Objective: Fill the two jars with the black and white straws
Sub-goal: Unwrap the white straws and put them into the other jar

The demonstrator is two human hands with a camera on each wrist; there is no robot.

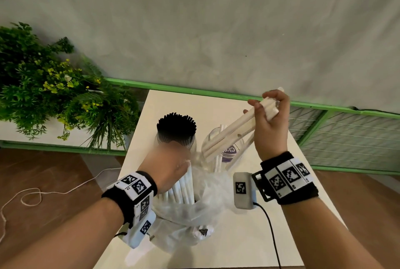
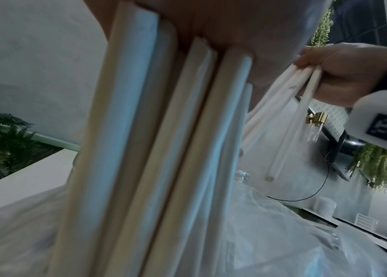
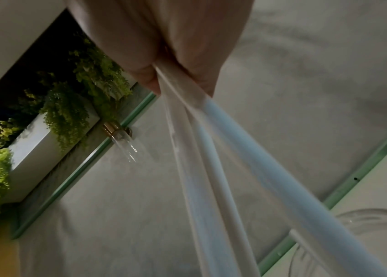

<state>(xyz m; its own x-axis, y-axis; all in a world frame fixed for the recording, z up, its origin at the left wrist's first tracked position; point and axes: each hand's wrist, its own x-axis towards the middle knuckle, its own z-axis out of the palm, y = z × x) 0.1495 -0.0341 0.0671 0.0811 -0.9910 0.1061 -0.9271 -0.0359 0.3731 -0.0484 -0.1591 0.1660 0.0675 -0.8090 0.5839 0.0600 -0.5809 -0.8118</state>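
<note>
Two glass jars stand on the white table [image 1: 249,236]. The left jar [image 1: 192,145] is packed with black straws [image 1: 176,127]. The right jar [image 1: 211,138] holds a few white straws. My right hand [image 1: 270,115] grips a bundle of white straws [image 1: 229,133] above it, tilted, with their lower ends at the jar's mouth; the right wrist view shows these straws [image 3: 247,168] running down to the jar rim [image 3: 372,219]. My left hand [image 1: 171,167] grips another bunch of white straws [image 1: 184,188] that rise out of a clear plastic bag [image 1: 194,210], close up in the left wrist view [image 2: 164,150].
A leafy plant [image 1: 54,91] with yellow flowers stands to the left of the table. A green rail [image 1: 194,90] and wire fence [image 1: 350,138] run behind it. A black cable [image 1: 271,232] crosses the table's near right. A white cord [image 1: 43,193] lies on the wooden floor.
</note>
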